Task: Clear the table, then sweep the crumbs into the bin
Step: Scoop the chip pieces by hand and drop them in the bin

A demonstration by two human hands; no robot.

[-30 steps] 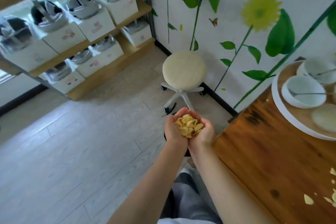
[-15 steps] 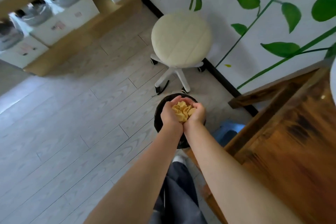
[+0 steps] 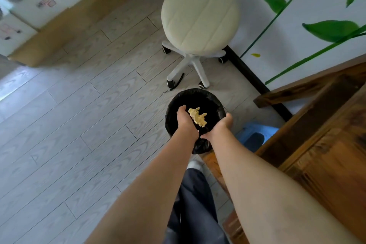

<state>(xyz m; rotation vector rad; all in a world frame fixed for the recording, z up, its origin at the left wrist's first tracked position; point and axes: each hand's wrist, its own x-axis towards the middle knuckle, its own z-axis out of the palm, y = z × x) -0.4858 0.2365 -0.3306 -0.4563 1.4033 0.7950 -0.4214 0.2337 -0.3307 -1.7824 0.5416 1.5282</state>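
Observation:
A round bin lined with a black bag (image 3: 198,96) stands on the floor beside the table. Both my hands are over its mouth and have drawn apart. My left hand (image 3: 185,120) is open on the left side of the bin. My right hand (image 3: 222,127) is open on the right side. A clump of yellow crumbs (image 3: 198,117) is between them, just off my left palm, above the dark inside of the bin. The wooden table (image 3: 326,164) shows only as its corner at the right.
A cream round stool on white castors (image 3: 200,16) stands just beyond the bin by the wall. A blue plastic stool (image 3: 255,134) sits under the table's edge. A low wooden shelf with white boxes (image 3: 49,6) is at the far left. Grey plank floor lies to the left.
My cupped hands came down over the bin and parted; the crumbs they held together now drop between them. The view tilted further down.

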